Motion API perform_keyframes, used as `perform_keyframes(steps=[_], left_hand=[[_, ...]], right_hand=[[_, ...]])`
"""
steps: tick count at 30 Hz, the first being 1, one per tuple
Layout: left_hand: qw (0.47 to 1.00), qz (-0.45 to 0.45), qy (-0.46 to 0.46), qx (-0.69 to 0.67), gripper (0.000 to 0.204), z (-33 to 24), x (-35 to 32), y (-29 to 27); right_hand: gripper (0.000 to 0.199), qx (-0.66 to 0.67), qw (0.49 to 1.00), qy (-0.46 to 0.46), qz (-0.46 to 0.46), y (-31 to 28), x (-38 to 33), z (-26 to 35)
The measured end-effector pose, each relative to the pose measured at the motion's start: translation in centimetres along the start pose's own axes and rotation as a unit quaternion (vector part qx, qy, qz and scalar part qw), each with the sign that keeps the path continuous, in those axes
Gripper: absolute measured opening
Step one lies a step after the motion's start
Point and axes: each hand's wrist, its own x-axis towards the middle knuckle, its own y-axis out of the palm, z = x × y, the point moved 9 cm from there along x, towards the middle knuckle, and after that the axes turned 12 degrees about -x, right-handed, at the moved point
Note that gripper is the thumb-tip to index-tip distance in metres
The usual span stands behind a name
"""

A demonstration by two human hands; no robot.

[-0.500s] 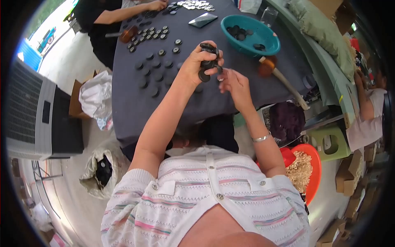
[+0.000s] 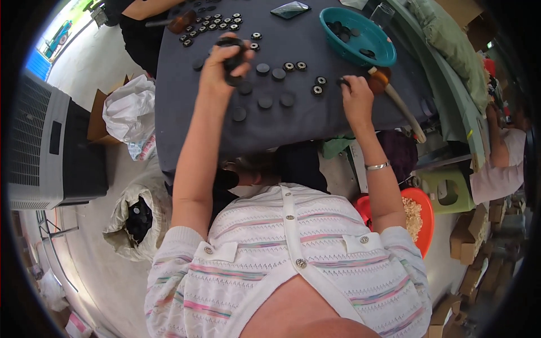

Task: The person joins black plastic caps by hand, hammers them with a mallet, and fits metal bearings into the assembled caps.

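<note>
My left hand [image 2: 222, 67] is raised over the left part of the dark-covered table [image 2: 191, 132]. Its fingers curl around several black discs [image 2: 233, 59], slightly blurred. Farther right, near a mallet, my right hand [image 2: 358, 101] pinches one small black disc [image 2: 342, 81] between thumb and fingers. Plain black discs [image 2: 265, 102] lie flat on the cloth between my hands and under the left one. Several black discs with pale metal rings [image 2: 301, 66] sit nearer to my right hand. More ringed discs [image 2: 212, 26] stand in rows at the far left.
A teal basin [image 2: 352, 50] holding black discs stands at the far right, beside a clear glass [image 2: 382, 15]. The wooden-handled mallet [image 2: 403, 107] lies at the table's right edge. A silvery faceted object [image 2: 291, 9] lies far back. A co-worker's arm [image 2: 149, 8] shows at far left.
My left hand has moved left with its black discs. My right hand has drawn away to the right and now pinches a disc. The view has shifted, and the co-worker's hand is out of sight.
</note>
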Motion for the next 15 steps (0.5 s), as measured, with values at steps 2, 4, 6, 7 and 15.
perform_keyframes(steps=[2,4,6,7,15], left_hand=[[0.998,0.041,0.000,-0.038,0.034,-2.4,0.0,-0.9],[0.998,0.035,0.022,-0.057,0.036,-4.1,-0.1,-1.9],[0.994,0.050,0.014,-0.099,0.035,-4.2,-0.5,-2.4],[0.993,0.045,0.014,-0.105,0.035,-3.9,-0.5,-2.6],[0.999,0.003,-0.003,-0.045,0.035,-1.6,-0.4,-3.1]], right_hand=[[0.018,-0.090,0.992,-0.052,0.067,1.7,-2.2,-1.1],[0.021,-0.174,0.969,-0.107,0.136,3.2,-3.8,-0.7],[0.026,-0.142,0.968,-0.198,0.060,1.9,-4.8,1.4],[0.028,-0.136,0.969,-0.187,0.089,1.9,-4.7,1.4],[0.029,-0.019,0.958,-0.069,0.279,3.5,-1.7,-1.2]])
